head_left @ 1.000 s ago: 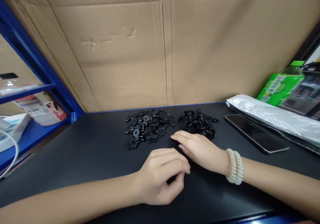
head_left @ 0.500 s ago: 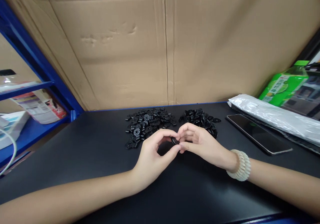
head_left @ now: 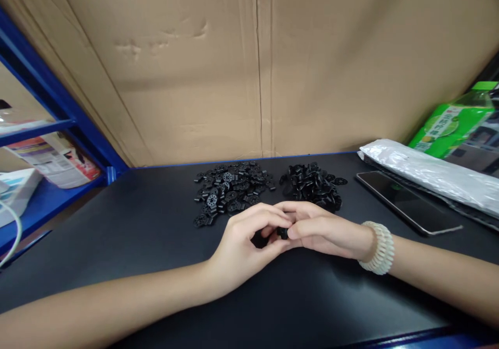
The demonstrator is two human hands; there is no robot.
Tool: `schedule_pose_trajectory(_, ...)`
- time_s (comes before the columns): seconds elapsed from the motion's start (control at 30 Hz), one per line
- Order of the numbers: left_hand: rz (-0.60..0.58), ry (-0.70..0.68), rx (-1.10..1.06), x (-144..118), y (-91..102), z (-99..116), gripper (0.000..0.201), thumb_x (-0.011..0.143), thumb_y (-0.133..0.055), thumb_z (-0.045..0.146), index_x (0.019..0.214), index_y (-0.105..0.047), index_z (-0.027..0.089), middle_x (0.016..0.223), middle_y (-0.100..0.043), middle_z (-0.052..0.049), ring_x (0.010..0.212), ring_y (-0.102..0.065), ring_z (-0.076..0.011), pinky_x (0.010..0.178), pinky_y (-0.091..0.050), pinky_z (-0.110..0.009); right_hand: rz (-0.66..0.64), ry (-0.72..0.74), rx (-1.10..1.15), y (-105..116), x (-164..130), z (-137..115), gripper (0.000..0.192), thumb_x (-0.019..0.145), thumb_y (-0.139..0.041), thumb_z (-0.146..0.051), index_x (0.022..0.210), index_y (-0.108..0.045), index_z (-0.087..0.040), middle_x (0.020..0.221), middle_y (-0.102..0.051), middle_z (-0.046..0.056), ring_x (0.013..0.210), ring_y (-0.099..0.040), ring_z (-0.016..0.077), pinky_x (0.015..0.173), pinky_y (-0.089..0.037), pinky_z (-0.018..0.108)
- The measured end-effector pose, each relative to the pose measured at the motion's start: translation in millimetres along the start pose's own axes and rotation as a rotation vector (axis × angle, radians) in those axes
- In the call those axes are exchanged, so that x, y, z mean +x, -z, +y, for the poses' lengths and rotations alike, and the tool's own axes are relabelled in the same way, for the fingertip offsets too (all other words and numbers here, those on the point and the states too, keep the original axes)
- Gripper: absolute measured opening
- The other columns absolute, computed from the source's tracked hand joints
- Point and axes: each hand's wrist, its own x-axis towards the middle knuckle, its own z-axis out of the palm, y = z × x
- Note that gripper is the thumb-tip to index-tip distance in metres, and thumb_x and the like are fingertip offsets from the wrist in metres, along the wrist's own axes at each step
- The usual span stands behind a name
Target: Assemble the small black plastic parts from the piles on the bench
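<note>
My left hand (head_left: 249,245) and my right hand (head_left: 322,229) meet over the black table, fingertips together around a small black plastic part (head_left: 283,232). Fingers cover most of that part, so its full shape is hidden. Right thumb presses on it from one side, while the left fingers and thumb close round it from the other. Just beyond the left hand lies a pile of black perforated disc-like pieces with short tabs (head_left: 228,188). Behind the right hand is a second heap of black rounded pieces (head_left: 312,183).
To the right, a phone (head_left: 405,201) lies flat beside a silvery-white plastic package (head_left: 432,175). A green-labelled bottle (head_left: 452,123) leans behind them. On the left stands a blue shelf frame (head_left: 74,123) holding a container (head_left: 54,159). Cardboard (head_left: 187,79) walls the back.
Both hands have shifted slightly down and right, and the fingers have closed more tightly round the small black part. The right hand has turned, its thumb now over the part. The view tilted slightly down.
</note>
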Motion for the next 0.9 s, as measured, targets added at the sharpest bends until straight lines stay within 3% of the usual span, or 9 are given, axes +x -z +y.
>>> schedule_pose_trajectory(0.2,-0.031,0.043,-0.042,1.1,-0.7,-0.2,0.015,0.076,-0.071,0.008,0.09,-0.073,0.016,0.093,-0.073,-0.009,0.081,-0.068,-0.0192,0.069,-0.055,-0.028,0.042,-0.048,-0.044,-3.1,2.9,-1.5,0.03,0.066,-0.055,-0.004,0.093,-0.061,-0.015,0.088,-0.066,0.003,0.09,-0.065,0.0173,0.08,-0.052,0.032)
schedule_pose_trajectory(0.43,-0.045,0.194,-0.149,-0.3,-0.5,-4.4,0.019,0.075,-0.07,0.008,0.092,-0.073,0.016,0.092,-0.07,-0.009,0.076,-0.066,-0.0183,0.063,-0.056,-0.027,-0.067,-0.081,-0.016,3.3,4.0,-4.1,0.033,0.071,-0.055,-0.005,0.102,-0.062,-0.014,0.091,-0.067,0.003,0.089,-0.065,0.0152,0.084,-0.052,0.032)
schedule_pose_trajectory(0.6,-0.047,0.255,-0.276,-0.9,-0.4,-4.1,0.017,0.074,-0.071,0.009,0.089,-0.074,0.015,0.095,-0.07,-0.01,0.084,-0.068,-0.0202,0.072,-0.06,-0.031,-0.097,-0.135,0.006,4.6,3.3,-7.8,0.033,0.072,-0.059,-0.006,0.104,-0.061,-0.014,0.092,-0.066,0.003,0.086,-0.065,0.0137,0.087,-0.051,0.034)
schedule_pose_trajectory(0.7,-0.042,0.253,-0.274,-0.8,-0.2,-3.5,0.016,0.072,-0.073,0.01,0.087,-0.074,0.016,0.094,-0.069,-0.009,0.084,-0.068,-0.0204,0.072,-0.061,-0.031,-0.104,-0.149,0.008,3.9,3.9,-7.9,0.032,0.07,-0.058,-0.006,0.102,-0.061,-0.014,0.091,-0.065,0.002,0.086,-0.065,0.0141,0.086,-0.051,0.034)
schedule_pose_trajectory(0.9,-0.043,0.2,-0.165,1.7,-4.8,-0.6,0.01,0.07,-0.072,0.01,0.08,-0.072,0.013,0.084,-0.068,-0.008,0.065,-0.064,-0.0141,0.057,-0.058,-0.025,-0.086,-0.138,-0.033,-3.7,4.6,-6.1,0.031,0.066,-0.05,-0.002,0.092,-0.057,-0.015,0.087,-0.06,0.001,0.084,-0.062,0.0143,0.078,-0.054,0.033)
